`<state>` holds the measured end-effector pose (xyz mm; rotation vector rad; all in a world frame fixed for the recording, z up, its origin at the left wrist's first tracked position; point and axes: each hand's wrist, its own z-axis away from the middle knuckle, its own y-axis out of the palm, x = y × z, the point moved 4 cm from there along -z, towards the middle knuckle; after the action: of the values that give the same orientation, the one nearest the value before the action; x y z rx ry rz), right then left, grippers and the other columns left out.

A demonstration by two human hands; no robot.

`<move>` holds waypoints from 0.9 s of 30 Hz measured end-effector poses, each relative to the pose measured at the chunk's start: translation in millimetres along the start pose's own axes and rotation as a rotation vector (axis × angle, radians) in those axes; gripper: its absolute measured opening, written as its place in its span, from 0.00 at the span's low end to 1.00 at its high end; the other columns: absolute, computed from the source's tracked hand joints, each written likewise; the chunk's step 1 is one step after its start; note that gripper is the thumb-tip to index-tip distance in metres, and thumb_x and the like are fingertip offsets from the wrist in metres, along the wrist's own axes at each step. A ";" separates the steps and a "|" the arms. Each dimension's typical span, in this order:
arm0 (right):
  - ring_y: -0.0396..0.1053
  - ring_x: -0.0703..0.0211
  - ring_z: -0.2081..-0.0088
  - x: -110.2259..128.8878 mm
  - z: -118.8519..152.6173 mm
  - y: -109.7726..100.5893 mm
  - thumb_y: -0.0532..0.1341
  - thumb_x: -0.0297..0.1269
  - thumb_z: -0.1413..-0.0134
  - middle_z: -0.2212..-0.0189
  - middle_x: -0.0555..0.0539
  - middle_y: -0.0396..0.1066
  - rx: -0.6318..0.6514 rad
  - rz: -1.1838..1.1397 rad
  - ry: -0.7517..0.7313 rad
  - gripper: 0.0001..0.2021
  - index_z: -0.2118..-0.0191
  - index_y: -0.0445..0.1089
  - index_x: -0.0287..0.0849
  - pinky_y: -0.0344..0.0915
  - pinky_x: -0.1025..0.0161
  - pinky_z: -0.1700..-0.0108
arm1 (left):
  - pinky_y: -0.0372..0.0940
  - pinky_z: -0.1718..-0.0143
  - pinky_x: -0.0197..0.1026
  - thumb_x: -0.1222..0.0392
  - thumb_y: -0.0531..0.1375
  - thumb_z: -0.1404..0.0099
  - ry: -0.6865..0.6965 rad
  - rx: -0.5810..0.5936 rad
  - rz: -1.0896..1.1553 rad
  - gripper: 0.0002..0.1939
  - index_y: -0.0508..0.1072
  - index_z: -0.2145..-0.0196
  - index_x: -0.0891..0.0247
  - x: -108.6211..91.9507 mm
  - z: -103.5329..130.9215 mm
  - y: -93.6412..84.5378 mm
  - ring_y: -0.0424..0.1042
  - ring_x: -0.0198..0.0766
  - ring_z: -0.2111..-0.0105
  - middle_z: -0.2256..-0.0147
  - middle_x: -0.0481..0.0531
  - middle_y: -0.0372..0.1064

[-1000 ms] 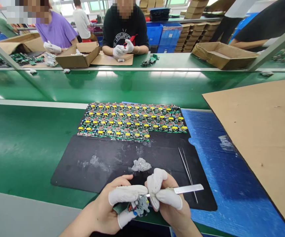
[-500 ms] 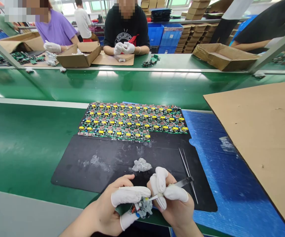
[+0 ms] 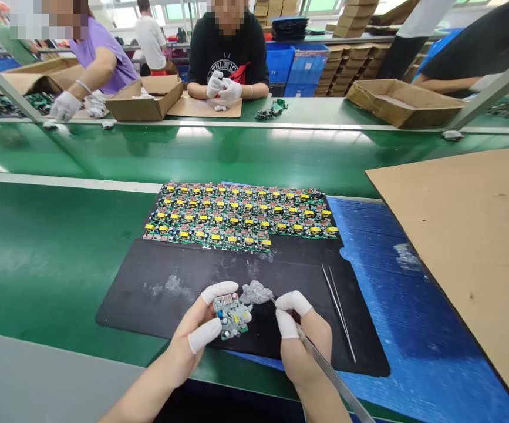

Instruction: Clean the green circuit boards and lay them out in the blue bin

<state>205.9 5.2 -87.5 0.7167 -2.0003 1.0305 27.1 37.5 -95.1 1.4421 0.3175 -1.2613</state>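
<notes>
In my left hand [image 3: 199,323], between the white-covered thumb and fingers, is a small green circuit board [image 3: 232,317] with grey putty smeared over its components. My right hand [image 3: 300,323], also in white finger cots, pinches a long, thin metal spatula [image 3: 336,376]; its handle end slants down to the lower right. The spatula's tip is at the right edge of a grey putty lump [image 3: 256,292], which lies on the black mat [image 3: 184,311] just beyond the board. Tweezers [image 3: 339,312] rest on the mat, right of my right hand.
Rows of circuit boards with yellow parts [image 3: 240,217] cover the mat's far side. A large cardboard sheet [image 3: 457,223] rises at right above a blue surface [image 3: 377,294]. Across the green bench [image 3: 236,153], several people work among open cardboard boxes [image 3: 144,100].
My left hand has raised the board and turned its component side up toward me. The spatula has swung round in my right hand, its tip now at the putty lump.
</notes>
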 end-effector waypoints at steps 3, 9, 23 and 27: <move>0.57 0.64 0.80 1.3 -5.8 5.3 0.53 0.30 0.46 0.82 0.56 0.59 0.167 0.095 0.030 0.08 0.75 0.62 0.45 0.54 0.65 0.76 | 0.69 0.57 0.39 0.55 0.64 0.37 -0.055 -0.001 0.103 0.20 0.77 0.48 0.61 -4.0 -1.6 2.9 0.76 0.44 0.58 0.57 0.55 0.78; 0.57 0.65 0.82 -0.4 -10.8 -5.2 0.57 0.29 0.52 0.84 0.56 0.60 0.010 -0.187 0.171 0.06 0.76 0.67 0.44 0.53 0.67 0.79 | 0.71 0.64 0.40 0.55 0.65 0.38 -0.113 0.013 0.295 0.20 0.79 0.50 0.66 -5.4 -3.1 1.7 0.74 0.40 0.67 0.64 0.59 0.79; 0.72 0.58 0.69 20.1 -4.9 -0.7 0.63 0.24 0.48 0.71 0.49 0.74 0.131 -0.394 -0.092 0.11 0.66 0.78 0.49 0.70 0.62 0.67 | 0.69 0.76 0.35 0.50 0.63 0.37 -0.186 -0.128 0.280 0.18 0.77 0.53 0.63 9.9 -12.4 -8.7 0.66 0.29 0.84 0.73 0.51 0.76; 0.72 0.59 0.69 15.9 -3.4 1.3 0.65 0.27 0.46 0.71 0.50 0.74 0.167 -0.548 -0.001 0.10 0.64 0.79 0.52 0.70 0.63 0.66 | 0.69 0.78 0.34 0.49 0.67 0.41 -0.203 -0.087 0.283 0.21 0.76 0.52 0.61 7.3 -13.4 -5.3 0.69 0.30 0.82 0.71 0.51 0.77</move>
<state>197.4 6.6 -73.7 1.2670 -1.5882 0.8621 32.7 47.2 -106.7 1.2247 0.0281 -1.1355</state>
